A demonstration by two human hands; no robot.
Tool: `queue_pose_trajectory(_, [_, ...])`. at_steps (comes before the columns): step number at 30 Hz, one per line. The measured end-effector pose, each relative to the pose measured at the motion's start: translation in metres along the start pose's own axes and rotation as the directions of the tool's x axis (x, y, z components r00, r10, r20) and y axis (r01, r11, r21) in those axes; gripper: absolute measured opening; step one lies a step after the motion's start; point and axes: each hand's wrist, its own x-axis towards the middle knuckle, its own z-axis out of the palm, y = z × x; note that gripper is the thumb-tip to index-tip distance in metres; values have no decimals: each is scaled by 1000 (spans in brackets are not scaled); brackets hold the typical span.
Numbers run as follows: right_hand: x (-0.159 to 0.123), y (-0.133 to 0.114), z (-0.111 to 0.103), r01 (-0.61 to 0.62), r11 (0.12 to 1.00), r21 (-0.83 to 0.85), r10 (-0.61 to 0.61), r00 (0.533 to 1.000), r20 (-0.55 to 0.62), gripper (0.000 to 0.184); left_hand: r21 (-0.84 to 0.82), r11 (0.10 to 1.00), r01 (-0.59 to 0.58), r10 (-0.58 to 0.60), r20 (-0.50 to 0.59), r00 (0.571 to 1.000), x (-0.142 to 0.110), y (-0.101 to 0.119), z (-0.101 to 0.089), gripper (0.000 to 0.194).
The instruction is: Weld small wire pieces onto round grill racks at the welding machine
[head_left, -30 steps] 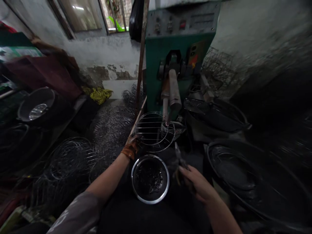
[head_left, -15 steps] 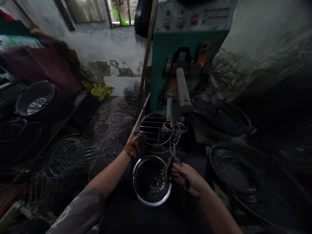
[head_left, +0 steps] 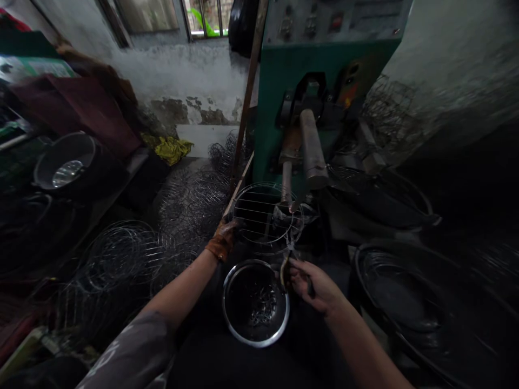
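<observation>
My left hand (head_left: pixel 223 237), in an orange-brown work glove, is closed on the near left rim of a round wire rack (head_left: pixel 259 202) with parallel cross wires. The rack is held out beneath the machine's rods. In my bare right hand (head_left: pixel 310 283) is a pair of pliers (head_left: pixel 285 273), jaws pointing away from me and meeting the rack's near right rim. Dim light hides whether the jaws grip a wire. Between my arms stands a round metal bowl (head_left: pixel 230 324) with short wire bits (head_left: pixel 263 307) inside.
A green machine (head_left: pixel 270 108) with two protruding metal rods (head_left: pixel 313 148) stands ahead. Tangled wire rings (head_left: pixel 121 254) lie to the left, near a dark pot (head_left: pixel 87 151). Large dark basins (head_left: pixel 360 254) are at right. A wooden pole (head_left: pixel 248 86) leans beside the machine.
The pliers' jaws have come up against the rack's near right edge, and my right hand has turned slightly. My left hand keeps its hold on the rack. The view has shifted a little.
</observation>
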Motion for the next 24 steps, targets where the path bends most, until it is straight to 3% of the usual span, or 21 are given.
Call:
queue_pose_trajectory(3, [3,7,3,11,1000,1,-11,1000,4,13,-1,1000,8,-8,-23,1000,4,1,-5,45])
queue_pose_trajectory(8, [6,22,11,-20,1000,-23,21,998,57,19,-33,999,16,-19,-95,995,12,7,-13,40])
queue_pose_trajectory(11, [9,27,18,-10,1000,-13,11,998,68,17,-20,1000,23,-24,-43,999,17,20,-11,47])
queue_pose_trajectory(16, [26,31,34,-39,999,29,36,993,110,18,71,992,-106,102,51,993,30,55,-2,62])
queue_pose_trajectory(18, [32,35,38,-53,997,54,47,993,105,18,90,988,-127,122,58,991,34,60,-3,66])
queue_pose_trajectory(21, [31,41,36,-79,995,54,76,995,58,18,32,996,-82,80,58,995,34,43,-14,63])
queue_pose_trajectory(24, [18,43,27,36,999,40,-35,999,-16,21,-3,1000,-1,1,45,999,25,9,-27,54])
